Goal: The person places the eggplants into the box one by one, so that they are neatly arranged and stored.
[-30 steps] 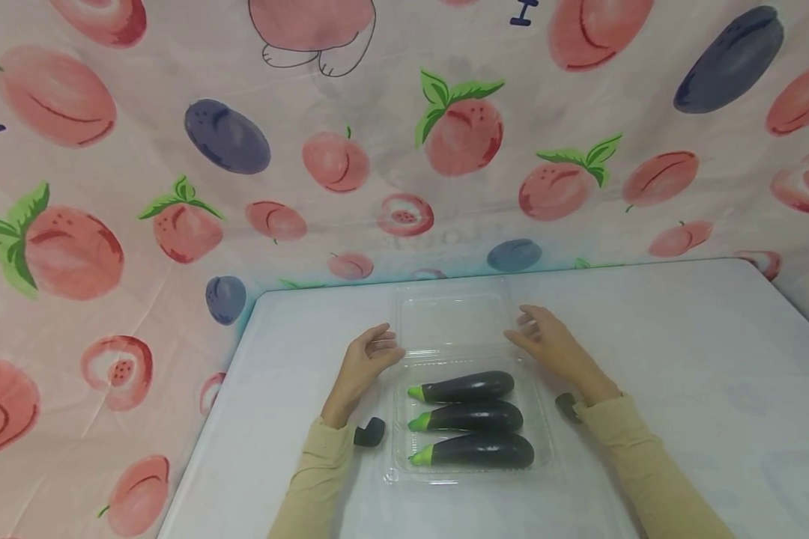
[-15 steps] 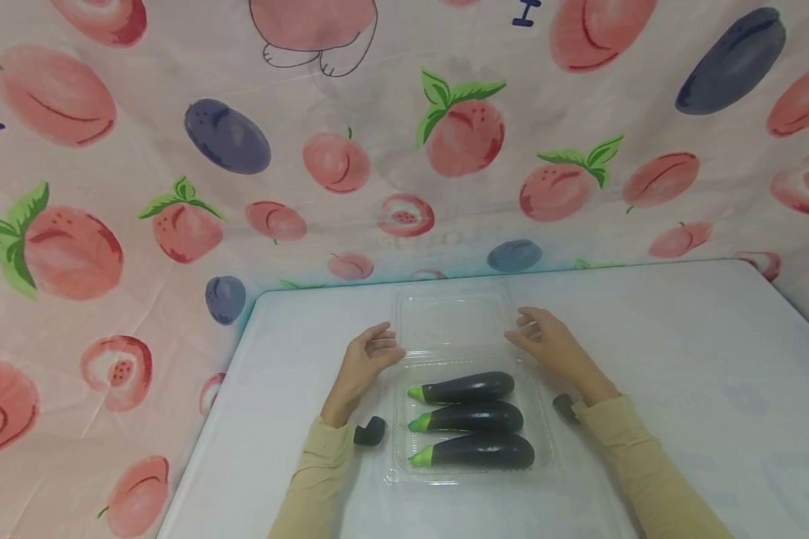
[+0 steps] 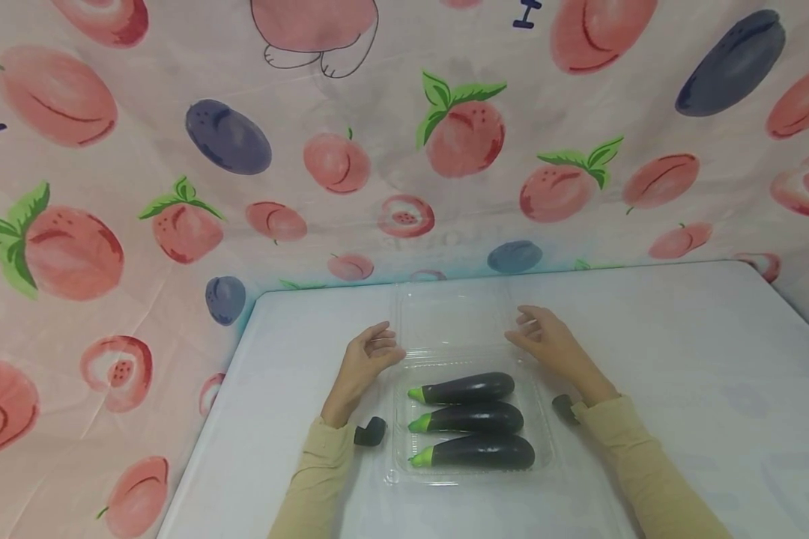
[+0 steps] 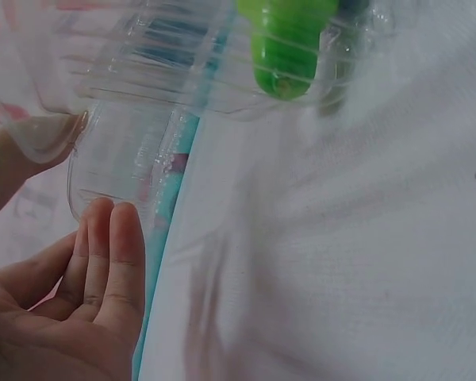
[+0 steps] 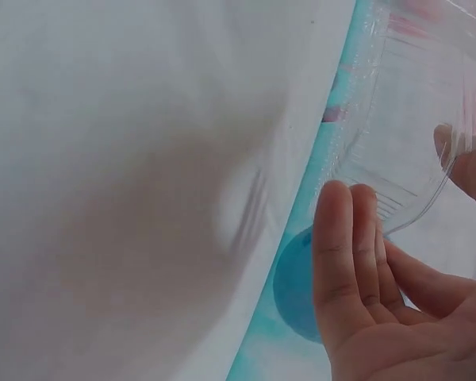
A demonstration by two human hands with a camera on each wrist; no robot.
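A clear plastic clamshell box (image 3: 538, 419) lies unfolded on the table, its lid (image 3: 455, 322) laid back away from the person. Three eggplants, far (image 3: 472, 388), middle (image 3: 475, 417) and near (image 3: 482, 451), lie side by side in the base, green stem ends to the left. My left hand (image 3: 364, 363) is at the left of the hinge, fingers loosely extended; in the left wrist view its thumb and fingertips are right at the clear plastic edge. Opposite it, my right hand (image 3: 556, 348) flanks the lid's right side with relaxed fingers, its thumb pointing toward the hinge.
The white table (image 3: 681, 359) ends at the back against a pink cloth (image 3: 377, 90) printed with fruit. A small black device sits at each wrist, one on the left (image 3: 371, 432) and one on the right (image 3: 565, 409).
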